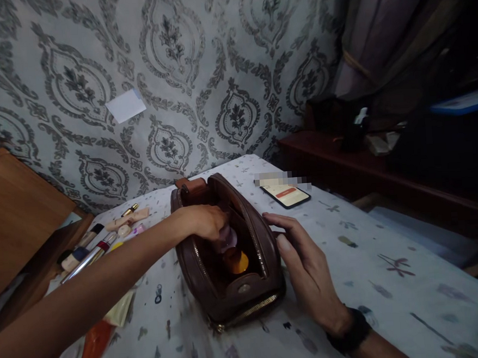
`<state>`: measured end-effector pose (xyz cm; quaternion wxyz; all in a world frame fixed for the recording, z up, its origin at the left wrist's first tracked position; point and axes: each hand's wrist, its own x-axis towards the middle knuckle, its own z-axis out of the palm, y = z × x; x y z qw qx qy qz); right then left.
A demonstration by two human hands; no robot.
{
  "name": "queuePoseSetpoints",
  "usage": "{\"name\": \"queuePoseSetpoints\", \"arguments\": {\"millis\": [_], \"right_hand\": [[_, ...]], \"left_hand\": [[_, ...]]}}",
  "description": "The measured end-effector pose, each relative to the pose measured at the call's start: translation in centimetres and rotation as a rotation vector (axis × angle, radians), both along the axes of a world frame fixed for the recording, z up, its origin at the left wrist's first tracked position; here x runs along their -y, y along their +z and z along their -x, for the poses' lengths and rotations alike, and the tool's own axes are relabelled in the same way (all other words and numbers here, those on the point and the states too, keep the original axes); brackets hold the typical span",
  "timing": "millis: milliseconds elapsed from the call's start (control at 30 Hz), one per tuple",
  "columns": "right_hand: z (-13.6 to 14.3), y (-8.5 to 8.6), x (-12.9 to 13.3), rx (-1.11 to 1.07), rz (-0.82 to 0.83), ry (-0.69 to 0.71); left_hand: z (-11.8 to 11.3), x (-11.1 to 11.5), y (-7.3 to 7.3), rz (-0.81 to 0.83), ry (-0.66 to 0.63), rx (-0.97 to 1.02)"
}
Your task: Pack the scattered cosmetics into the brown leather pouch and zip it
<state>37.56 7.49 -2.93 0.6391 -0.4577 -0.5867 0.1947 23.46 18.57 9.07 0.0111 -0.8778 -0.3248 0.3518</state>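
- White patterned cloth (pixel 336 281) spreads under everything.
- Brown bag (pixel 248 304) lies unzipped on it, between both hands.
- Right hand (pixel 306 267), half open with thumb and fingers parted, is at the bag's side, holding nothing visible.
- Left hand (pixel 209 222) reaches inside, fingers curled by a pale item (pixel 228 238); grip and opening cannot be told.
- Phone (pixel 287 192) lies beyond the right hand.
- Orange item (pixel 237 261) sits inside the bag.
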Motion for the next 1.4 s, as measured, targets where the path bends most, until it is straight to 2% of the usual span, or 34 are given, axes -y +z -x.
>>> {"name": "queuePoseSetpoints", "arguments": {"millis": [467, 567, 667, 800, 900, 967, 1100, 1233, 1400], "right_hand": [[0.0, 0.0, 0.1, 0.002, 0.028, -0.013], [0.0, 0.0, 0.0, 0.002, 0.033, -0.023], [-0.1, 0.0, 0.0, 0.001, 0.033, -0.018], [-0.1, 0.0, 0.1, 0.003, 0.035, -0.021], [0.0, 0.1, 0.1, 0.006, 0.049, -0.023], [0.0, 0.1, 0.1, 0.005, 0.05, -0.021], [0.1, 0.2, 0.1, -0.002, 0.037, -0.016], [0.2, 0.2, 0.1, -0.002, 0.04, -0.011], [0.1, 0.1, 0.1, -0.002, 0.038, -0.014]], "left_hand": [[0.2, -0.3, -0.1, 0.035, -0.001, 0.021], [0.3, -0.5, 0.8, 0.066, 0.017, 0.028], [0.9, -1.0, 2.2, 0.106, 0.054, 0.056], [2.2, -1.8, 4.2, 0.009, 0.075, 0.192], [3.0, -1.3, 5.3, -0.034, 0.072, 0.332], [3.0, -0.1, 5.5, 0.041, 0.051, 0.396], [1.7, 2.9, 4.6, 0.218, -0.087, 0.314], [-0.1, 4.8, 2.7, 0.162, -0.182, 0.128], [-0.9, 5.3, 1.5, 0.096, -0.24, 0.034]]}}
